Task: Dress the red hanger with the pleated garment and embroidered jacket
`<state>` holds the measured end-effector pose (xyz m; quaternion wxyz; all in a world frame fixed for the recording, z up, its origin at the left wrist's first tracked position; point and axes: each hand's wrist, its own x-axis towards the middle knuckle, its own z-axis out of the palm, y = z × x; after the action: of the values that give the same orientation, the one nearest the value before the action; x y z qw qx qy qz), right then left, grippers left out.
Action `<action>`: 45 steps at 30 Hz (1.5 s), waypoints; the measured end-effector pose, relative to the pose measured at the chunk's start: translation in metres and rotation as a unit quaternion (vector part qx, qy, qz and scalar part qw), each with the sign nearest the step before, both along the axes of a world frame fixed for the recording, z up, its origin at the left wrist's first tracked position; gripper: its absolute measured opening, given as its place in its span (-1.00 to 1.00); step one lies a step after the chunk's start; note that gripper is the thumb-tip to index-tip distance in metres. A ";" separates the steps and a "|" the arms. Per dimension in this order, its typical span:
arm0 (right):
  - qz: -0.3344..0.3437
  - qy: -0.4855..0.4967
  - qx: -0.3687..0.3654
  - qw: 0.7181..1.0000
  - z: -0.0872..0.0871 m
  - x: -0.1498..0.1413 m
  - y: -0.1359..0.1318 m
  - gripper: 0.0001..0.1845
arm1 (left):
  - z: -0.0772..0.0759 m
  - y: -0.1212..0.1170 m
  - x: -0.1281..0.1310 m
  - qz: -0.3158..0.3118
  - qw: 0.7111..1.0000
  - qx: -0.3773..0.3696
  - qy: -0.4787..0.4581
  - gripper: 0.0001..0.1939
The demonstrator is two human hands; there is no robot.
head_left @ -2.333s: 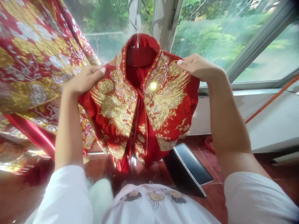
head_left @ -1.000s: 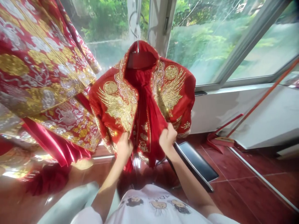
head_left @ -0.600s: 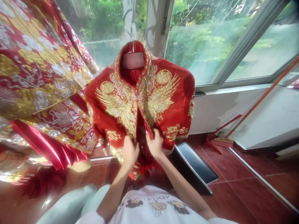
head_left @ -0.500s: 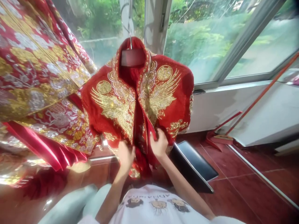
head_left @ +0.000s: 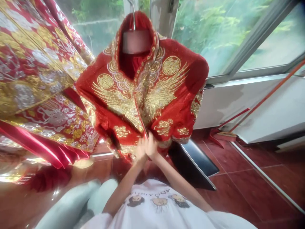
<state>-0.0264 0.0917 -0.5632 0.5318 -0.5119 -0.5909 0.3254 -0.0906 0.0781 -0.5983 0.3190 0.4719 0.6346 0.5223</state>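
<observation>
A red jacket with gold embroidery [head_left: 166,92] hangs on a hanger [head_left: 134,39] in front of the window. My left hand [head_left: 140,151] and my right hand [head_left: 152,147] meet at the bottom of the jacket's front opening. Both pinch the two front edges together near the hem. The fingers are closed on the cloth and partly hidden by it.
Another red and gold embroidered garment [head_left: 35,73] hangs at the left. A dark flat panel [head_left: 197,159] leans on the red tiled floor [head_left: 250,187] below the jacket. A broom with an orange handle [head_left: 262,101] rests against the white wall under the window [head_left: 214,35].
My hands went from the jacket's shoulders down to its front edges, then drew the two edges together at the hem. The jacket front is now closed.
</observation>
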 end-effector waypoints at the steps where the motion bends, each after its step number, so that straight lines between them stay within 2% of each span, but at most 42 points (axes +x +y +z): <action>1: 0.013 -0.008 0.009 1.000 -0.002 0.003 0.012 -0.60 | -0.001 0.006 -0.007 -0.005 1.000 -0.002 -0.005 -0.88; 3: 0.060 0.029 -0.010 0.998 -0.010 0.013 0.023 -0.61 | -0.006 0.009 -0.024 -0.015 0.999 -0.008 -0.038 -0.84; 5: 0.090 0.091 -0.063 0.990 -0.028 0.027 0.014 -0.63 | -0.016 0.000 -0.040 -0.016 0.996 -0.015 -0.090 -0.83; 7: 0.064 0.144 -0.119 0.980 -0.052 0.042 -0.005 -0.69 | -0.030 -0.019 -0.056 0.010 0.988 -0.029 -0.153 -0.85; 9: -0.002 0.179 -0.160 0.971 -0.077 0.057 -0.025 -0.71 | -0.046 -0.038 -0.071 0.061 0.972 -0.051 -0.222 -0.75; 11: -0.051 0.228 -0.204 0.951 -0.098 0.072 -0.034 -0.63 | -0.060 -0.052 -0.085 0.105 0.948 -0.079 -0.289 -0.63; 14: -0.032 0.318 -0.271 0.908 -0.113 0.088 -0.027 -0.50 | -0.071 -0.054 -0.101 0.126 0.913 -0.107 -0.372 -0.49; 16: 0.010 0.373 -0.304 0.876 -0.113 0.092 -0.018 -0.52 | -0.072 -0.047 -0.105 0.122 0.896 -0.115 -0.410 -0.47; 19: 0.053 0.432 -0.329 0.838 -0.102 0.091 -0.010 -0.57 | -0.069 -0.037 -0.102 0.114 0.882 -0.116 -0.442 -0.49; 22: 0.069 0.461 -0.342 0.816 -0.088 0.086 -0.015 -0.56 | -0.064 -0.038 -0.094 0.096 0.877 -0.113 -0.457 -0.53; 25: 0.065 0.468 -0.355 0.807 -0.078 0.080 -0.028 -0.54 | -0.061 -0.047 -0.084 0.080 0.876 -0.128 -0.459 -0.53; 28: 0.056 0.456 -0.357 0.813 -0.071 0.073 -0.038 -0.52 | -0.059 -0.055 -0.069 0.073 0.877 -0.155 -0.448 -0.54; 32: 0.044 0.398 -0.328 0.856 -0.058 0.062 -0.044 -0.55 | -0.051 -0.056 -0.042 0.072 0.878 -0.178 -0.438 -0.56; 35: 0.057 0.361 -0.328 0.871 -0.046 0.056 -0.046 -0.54 | -0.042 -0.057 -0.022 0.070 0.878 -0.177 -0.440 -0.56; 38: 0.070 0.337 -0.335 0.877 -0.039 0.052 -0.047 -0.54 | -0.032 -0.061 -0.009 0.072 0.879 -0.167 -0.440 -0.52; 42: 0.048 0.344 -0.327 0.879 -0.037 0.046 -0.051 -0.62 | -0.019 -0.066 -0.003 0.076 0.882 -0.160 -0.436 -0.47; 45: 0.051 0.392 -0.318 0.862 -0.033 0.042 -0.053 -0.62 | -0.008 -0.067 0.000 0.083 0.882 -0.142 -0.442 -0.45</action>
<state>0.0156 0.0384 -0.5957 0.5110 -0.4526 -0.2233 0.6958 -0.0906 0.0116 -0.6067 0.5853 0.0878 0.5319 0.6056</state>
